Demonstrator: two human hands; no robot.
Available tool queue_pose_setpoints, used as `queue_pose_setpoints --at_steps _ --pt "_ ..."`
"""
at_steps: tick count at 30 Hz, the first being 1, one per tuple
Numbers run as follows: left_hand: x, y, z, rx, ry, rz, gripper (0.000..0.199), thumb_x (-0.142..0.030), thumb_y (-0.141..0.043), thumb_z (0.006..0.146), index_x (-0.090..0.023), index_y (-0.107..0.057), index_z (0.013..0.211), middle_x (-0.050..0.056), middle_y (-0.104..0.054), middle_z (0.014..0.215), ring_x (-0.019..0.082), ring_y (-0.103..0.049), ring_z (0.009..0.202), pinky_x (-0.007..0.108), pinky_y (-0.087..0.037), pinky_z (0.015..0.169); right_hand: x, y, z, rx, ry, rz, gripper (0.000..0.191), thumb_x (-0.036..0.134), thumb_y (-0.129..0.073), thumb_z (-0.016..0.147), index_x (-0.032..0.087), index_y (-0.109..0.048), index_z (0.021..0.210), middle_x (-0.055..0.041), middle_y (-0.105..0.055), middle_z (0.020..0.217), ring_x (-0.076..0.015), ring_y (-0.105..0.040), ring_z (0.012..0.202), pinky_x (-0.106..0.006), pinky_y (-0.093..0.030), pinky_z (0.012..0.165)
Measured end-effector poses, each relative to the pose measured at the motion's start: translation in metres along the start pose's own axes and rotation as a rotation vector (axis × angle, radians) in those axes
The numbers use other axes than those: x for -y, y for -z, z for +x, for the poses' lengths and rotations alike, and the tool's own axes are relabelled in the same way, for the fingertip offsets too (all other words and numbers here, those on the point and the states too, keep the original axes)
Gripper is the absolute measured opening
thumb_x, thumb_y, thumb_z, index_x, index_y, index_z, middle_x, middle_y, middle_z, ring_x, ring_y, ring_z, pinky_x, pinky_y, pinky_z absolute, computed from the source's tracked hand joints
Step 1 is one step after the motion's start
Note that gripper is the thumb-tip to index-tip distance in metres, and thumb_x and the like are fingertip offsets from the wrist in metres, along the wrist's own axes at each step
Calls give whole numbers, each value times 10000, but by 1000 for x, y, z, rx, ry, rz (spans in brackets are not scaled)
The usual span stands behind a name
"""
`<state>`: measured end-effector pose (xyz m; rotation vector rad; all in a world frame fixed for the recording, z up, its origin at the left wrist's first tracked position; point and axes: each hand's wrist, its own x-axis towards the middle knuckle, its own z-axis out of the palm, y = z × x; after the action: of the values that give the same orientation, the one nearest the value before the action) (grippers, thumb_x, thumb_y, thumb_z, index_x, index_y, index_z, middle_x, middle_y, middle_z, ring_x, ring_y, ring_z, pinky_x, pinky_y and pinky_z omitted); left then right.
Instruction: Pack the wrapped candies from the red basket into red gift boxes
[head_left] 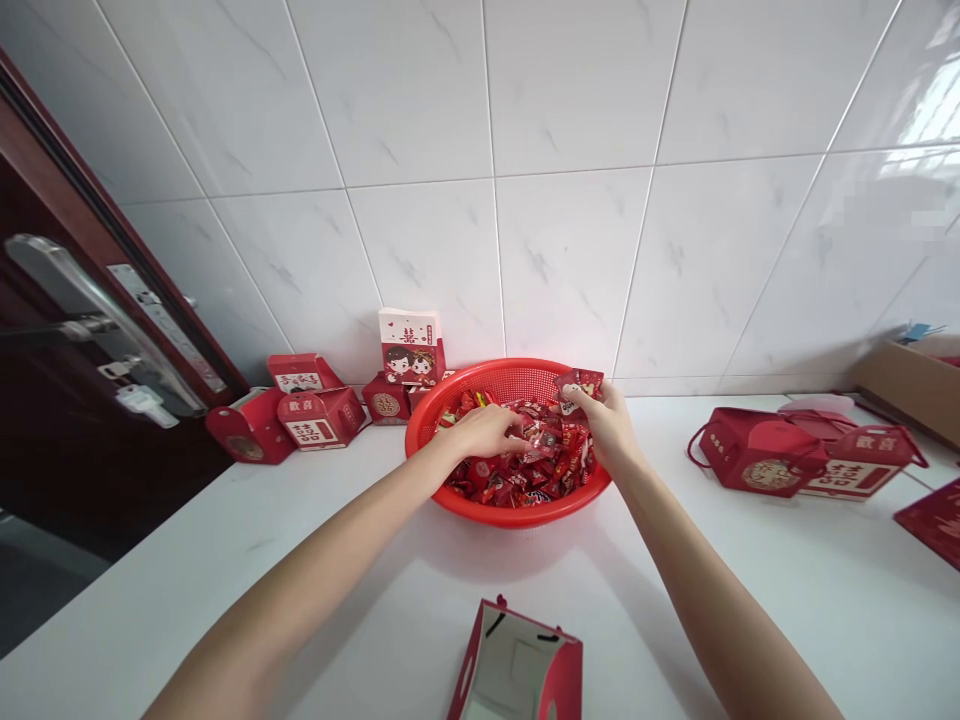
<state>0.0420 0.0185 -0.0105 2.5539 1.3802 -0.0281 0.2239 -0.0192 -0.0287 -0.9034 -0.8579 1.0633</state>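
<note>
A red plastic basket (510, 515) full of wrapped candies (517, 490) stands on the white counter against the tiled wall. My left hand (487, 432) reaches in over the candies, thumb and index finger apart, the tips close to a shiny clear-and-red wrapper (543, 438). At the basket's right rim, my right hand (611, 425) pinches a dark red candy packet (579, 386) between thumb and fingers. In front of the basket lies an open red gift box (561, 680), its pale inside facing up; its lower part is cut off by the view.
Folded red gift boxes (319, 418) stand at the left, with a stack of printed cards (411, 345) behind. More red boxes with cord handles (761, 455) sit at right, near a cardboard carton (904, 385). A dark door with a metal handle (82, 290) borders the left.
</note>
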Motion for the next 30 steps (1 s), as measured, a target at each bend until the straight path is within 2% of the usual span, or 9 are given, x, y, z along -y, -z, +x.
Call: queue_pose_setpoints --at_steps 5,8,10,13,16,20,24,26,30 --pt "-2 2 -1 117 -35 -29 53 -190 -693 760 -222 -735 758 -4 -739 741 209 -690 772 293 -467 825 1 1 1 10 8 -13 256 325 -791 618 211 -652 800 12 -690 691 -188 -662 619 -324 -568 611" --pt "-3 1 -2 237 -74 -35 258 -39 -642 647 -252 -761 730 -32 -775 788 204 -702 869 374 -354 1101 0 1 1 18 5 -17 261 330 -788 626 212 -649 813 8 -700 703 -191 -666 616 -326 -568 610" --pt "-4 -1 -2 314 -94 -10 264 -53 -679 598 -264 -761 734 -22 -778 809 239 -682 959 460 -247 1180 0 1 1 14 9 -19 266 330 -789 623 210 -650 815 4 -705 715 -191 -671 623 -321 -568 607" --pt "-7 -7 -2 345 -117 58 259 -139 -798 494 -237 -723 722 32 -759 838 327 -624 1084 533 -262 1162 0 1 0 5 13 -22 259 321 -787 619 208 -655 811 -1 -712 731 -188 -674 625 -314 -567 604" --pt "-11 -13 -1 313 -115 148 267 -185 -837 464 -203 -591 568 47 -694 723 359 -621 1059 536 -321 1117 1 1 0 10 -1 -17 268 320 -790 612 207 -656 815 2 -715 727 -189 -673 616 -320 -571 600" --pt "-13 -13 2 211 -99 107 325 -276 -760 668 -202 -491 502 -13 -555 534 253 -645 783 476 -341 1089 2 0 -1 -5 -13 -5 280 317 -798 589 203 -651 799 11 -704 695 -190 -669 607 -327 -575 601" --pt "-8 -6 4 30 -64 -49 401 -439 -584 883 -201 -547 562 -18 -527 524 194 -577 620 355 -440 875 2 0 0 2 0 -12 265 313 -793 600 212 -646 795 10 -704 708 -194 -673 619 -319 -562 583" --pt "-5 -3 4 -72 -52 -178 414 -506 -556 906 -193 -627 644 1 -601 606 189 -577 633 304 -434 727 2 0 0 15 3 -14 248 311 -788 616 216 -647 796 12 -701 702 -191 -668 606 -318 -559 577" --pt "-1 -5 7 -165 -49 -357 358 -493 -591 889 -183 -729 776 15 -662 699 176 -570 661 278 -385 631 0 1 0 32 14 -19 226 304 -785 640 217 -651 800 18 -696 689 -183 -661 596 -311 -558 583"
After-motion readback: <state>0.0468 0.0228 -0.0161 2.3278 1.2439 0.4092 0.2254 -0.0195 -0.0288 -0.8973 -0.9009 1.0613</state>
